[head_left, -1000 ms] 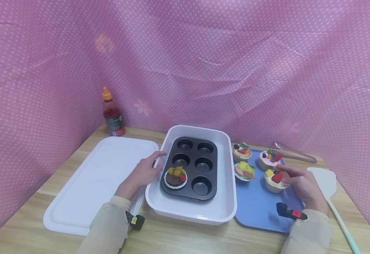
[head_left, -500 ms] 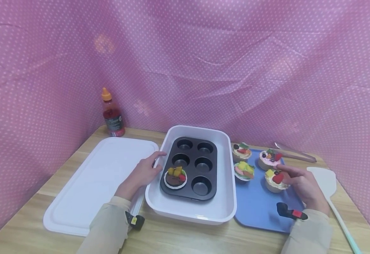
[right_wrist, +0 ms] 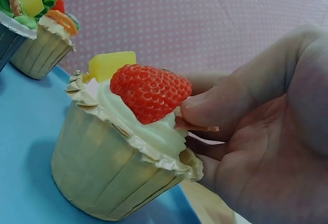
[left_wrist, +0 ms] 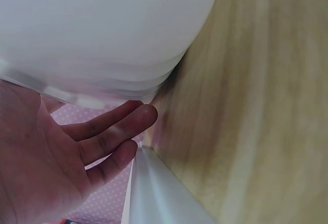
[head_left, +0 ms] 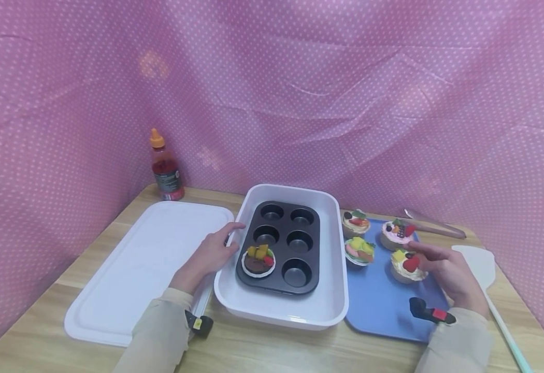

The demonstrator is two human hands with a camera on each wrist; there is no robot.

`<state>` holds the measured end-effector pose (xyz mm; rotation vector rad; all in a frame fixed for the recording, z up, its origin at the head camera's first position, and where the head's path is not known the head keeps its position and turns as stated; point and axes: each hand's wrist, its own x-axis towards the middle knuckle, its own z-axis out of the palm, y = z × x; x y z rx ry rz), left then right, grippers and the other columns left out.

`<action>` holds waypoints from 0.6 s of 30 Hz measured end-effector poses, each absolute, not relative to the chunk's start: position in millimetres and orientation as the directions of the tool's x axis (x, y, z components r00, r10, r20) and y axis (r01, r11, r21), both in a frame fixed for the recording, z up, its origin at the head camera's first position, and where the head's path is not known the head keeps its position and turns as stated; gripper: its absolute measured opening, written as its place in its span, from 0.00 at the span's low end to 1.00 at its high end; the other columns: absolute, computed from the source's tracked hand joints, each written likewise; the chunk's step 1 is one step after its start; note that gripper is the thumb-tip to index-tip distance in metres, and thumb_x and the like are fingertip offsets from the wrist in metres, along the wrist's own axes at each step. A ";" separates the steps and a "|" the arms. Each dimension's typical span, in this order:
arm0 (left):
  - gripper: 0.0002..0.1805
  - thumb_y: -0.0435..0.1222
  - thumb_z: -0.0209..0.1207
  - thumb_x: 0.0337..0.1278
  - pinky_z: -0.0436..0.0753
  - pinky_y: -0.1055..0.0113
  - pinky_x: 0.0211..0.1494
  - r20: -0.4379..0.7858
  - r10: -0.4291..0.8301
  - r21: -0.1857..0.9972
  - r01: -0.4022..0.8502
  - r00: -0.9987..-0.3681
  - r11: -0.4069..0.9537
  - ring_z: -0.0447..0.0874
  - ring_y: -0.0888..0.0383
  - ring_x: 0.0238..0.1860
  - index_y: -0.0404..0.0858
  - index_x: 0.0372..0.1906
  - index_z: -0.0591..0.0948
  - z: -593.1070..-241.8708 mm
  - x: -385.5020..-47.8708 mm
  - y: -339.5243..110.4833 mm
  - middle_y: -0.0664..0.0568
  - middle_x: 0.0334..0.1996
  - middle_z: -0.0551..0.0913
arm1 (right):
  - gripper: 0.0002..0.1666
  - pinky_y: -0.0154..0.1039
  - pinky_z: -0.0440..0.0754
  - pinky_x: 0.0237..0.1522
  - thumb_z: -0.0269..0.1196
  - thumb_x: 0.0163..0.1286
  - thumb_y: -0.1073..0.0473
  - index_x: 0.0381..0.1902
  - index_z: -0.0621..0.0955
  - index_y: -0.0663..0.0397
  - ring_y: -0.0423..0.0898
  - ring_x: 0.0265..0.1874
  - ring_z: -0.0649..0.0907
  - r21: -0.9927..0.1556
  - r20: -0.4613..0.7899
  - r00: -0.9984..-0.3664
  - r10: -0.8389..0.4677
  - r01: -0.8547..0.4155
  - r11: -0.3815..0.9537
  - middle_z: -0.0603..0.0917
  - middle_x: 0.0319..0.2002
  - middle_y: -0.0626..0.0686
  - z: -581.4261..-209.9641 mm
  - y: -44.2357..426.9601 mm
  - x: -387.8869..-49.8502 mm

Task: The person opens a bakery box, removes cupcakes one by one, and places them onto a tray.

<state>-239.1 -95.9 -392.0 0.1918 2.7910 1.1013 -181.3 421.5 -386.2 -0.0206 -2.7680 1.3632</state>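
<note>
In the head view my left hand [head_left: 211, 254] rests at the left rim of a white tub [head_left: 332, 311], with thumb and forefinger over the edge. The left wrist view shows its other fingers [left_wrist: 110, 139] fairly straight outside the tub wall. A black muffin pan [head_left: 276, 285] lies in the tub, with a chocolate cupcake [head_left: 257, 265] in its near-left cup. My right hand [head_left: 454, 277] pinches a cream cupcake [right_wrist: 118, 157] at its strawberry-topped side, thumb against the strawberry [right_wrist: 148, 90]. This cupcake tilts slightly over the blue tray [head_left: 379, 311]; whether it touches the tray I cannot tell.
Three other cupcakes stand at the blue tray: a pink one [head_left: 393, 239], a fruit one [head_left: 358, 254] and another behind [head_left: 355, 225]. A white spatula [head_left: 479, 264] lies right, a long-handled utensil [head_left: 440, 229] behind. Left are a white board [head_left: 146, 269] and a sauce bottle [head_left: 167, 173].
My right hand has shifted slightly right, and the strawberry-topped cupcake has moved a little the same way. My left hand, the tub and the muffin pan look unchanged.
</note>
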 end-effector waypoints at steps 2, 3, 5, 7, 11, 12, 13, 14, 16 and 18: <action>0.27 0.40 0.50 0.73 0.70 0.37 0.71 -0.075 0.170 0.684 0.073 -0.983 0.726 0.72 0.38 0.70 0.54 0.74 0.67 -392.0 -239.2 -95.9 0.39 0.70 0.73 | 0.28 0.29 0.67 0.49 0.61 0.67 0.65 0.66 0.77 0.62 0.15 0.50 0.69 -0.784 0.044 -0.998 0.042 -0.009 0.620 0.84 0.49 0.25 -385.6 421.2 -181.2; 0.27 0.40 0.50 0.72 0.69 0.37 0.71 -0.076 0.169 0.688 0.072 -0.983 0.722 0.72 0.39 0.70 0.54 0.74 0.67 -391.8 -239.2 -95.7 0.39 0.70 0.73 | 0.28 0.28 0.67 0.49 0.62 0.67 0.64 0.66 0.77 0.62 0.15 0.49 0.69 -0.784 0.049 -0.998 0.047 -0.009 0.621 0.84 0.49 0.24 -385.3 421.3 -181.2; 0.27 0.40 0.50 0.72 0.69 0.38 0.71 -0.076 0.166 0.691 0.068 -0.983 0.719 0.72 0.39 0.70 0.54 0.74 0.67 -392.0 -239.6 -95.8 0.40 0.71 0.73 | 0.28 0.25 0.67 0.48 0.64 0.68 0.62 0.66 0.77 0.62 0.14 0.49 0.70 -0.784 0.056 -0.997 0.059 -0.007 0.620 0.84 0.48 0.24 -384.5 421.6 -180.9; 0.27 0.40 0.50 0.72 0.69 0.38 0.71 -0.075 0.165 0.694 0.068 -0.983 0.717 0.72 0.40 0.70 0.55 0.74 0.67 -392.4 -240.0 -95.9 0.40 0.70 0.73 | 0.31 0.27 0.67 0.52 0.65 0.69 0.58 0.67 0.75 0.62 0.13 0.48 0.70 -0.795 0.040 -0.996 0.075 0.014 0.606 0.83 0.47 0.22 -382.3 422.5 -179.8; 0.27 0.40 0.50 0.72 0.69 0.38 0.71 -0.079 0.162 0.694 0.062 -0.984 0.717 0.72 0.40 0.70 0.55 0.74 0.67 -392.5 -240.6 -95.6 0.40 0.70 0.73 | 0.35 0.50 0.62 0.71 0.67 0.68 0.49 0.70 0.74 0.55 0.13 0.49 0.68 -0.818 -0.005 -0.993 0.116 0.071 0.571 0.82 0.46 0.18 -374.7 423.8 -176.7; 0.27 0.40 0.50 0.72 0.70 0.38 0.71 -0.078 0.163 0.693 0.064 -0.983 0.718 0.73 0.40 0.70 0.55 0.74 0.67 -392.5 -240.6 -95.6 0.40 0.70 0.74 | 0.35 0.59 0.59 0.72 0.66 0.69 0.48 0.70 0.74 0.53 0.15 0.52 0.68 -0.820 -0.008 -0.993 0.120 0.075 0.567 0.81 0.47 0.17 -372.7 424.0 -175.6; 0.27 0.40 0.50 0.73 0.70 0.38 0.71 -0.080 0.164 0.692 0.063 -0.983 0.719 0.73 0.40 0.70 0.56 0.74 0.67 -392.5 -240.3 -95.6 0.40 0.70 0.74 | 0.35 0.64 0.57 0.73 0.66 0.70 0.47 0.71 0.74 0.52 0.17 0.54 0.68 -0.825 -0.004 -0.992 0.125 0.074 0.561 0.81 0.48 0.17 -370.6 423.9 -174.7; 0.27 0.40 0.50 0.73 0.70 0.38 0.71 -0.082 0.163 0.691 0.062 -0.983 0.720 0.73 0.40 0.70 0.56 0.74 0.67 -392.5 -240.3 -95.5 0.40 0.70 0.74 | 0.35 0.68 0.55 0.72 0.65 0.70 0.46 0.71 0.73 0.51 0.20 0.57 0.68 -0.829 -0.001 -0.992 0.130 0.073 0.554 0.81 0.48 0.17 -368.3 423.6 -173.8; 0.27 0.40 0.50 0.73 0.70 0.38 0.70 -0.083 0.160 0.691 0.059 -0.984 0.720 0.73 0.40 0.69 0.56 0.74 0.67 -392.6 -240.1 -95.3 0.40 0.70 0.74 | 0.35 0.69 0.55 0.72 0.63 0.72 0.43 0.72 0.73 0.50 0.23 0.60 0.67 -0.824 0.018 -0.990 0.138 0.064 0.563 0.79 0.49 0.16 -363.1 422.2 -171.7; 0.27 0.40 0.50 0.73 0.70 0.37 0.70 -0.084 0.159 0.689 0.057 -0.984 0.722 0.73 0.39 0.70 0.56 0.74 0.67 -392.4 -239.7 -95.6 0.40 0.70 0.74 | 0.35 0.69 0.55 0.72 0.61 0.73 0.41 0.72 0.73 0.50 0.26 0.64 0.65 -0.818 0.039 -0.990 0.135 0.046 0.574 0.78 0.50 0.16 -357.8 420.0 -170.0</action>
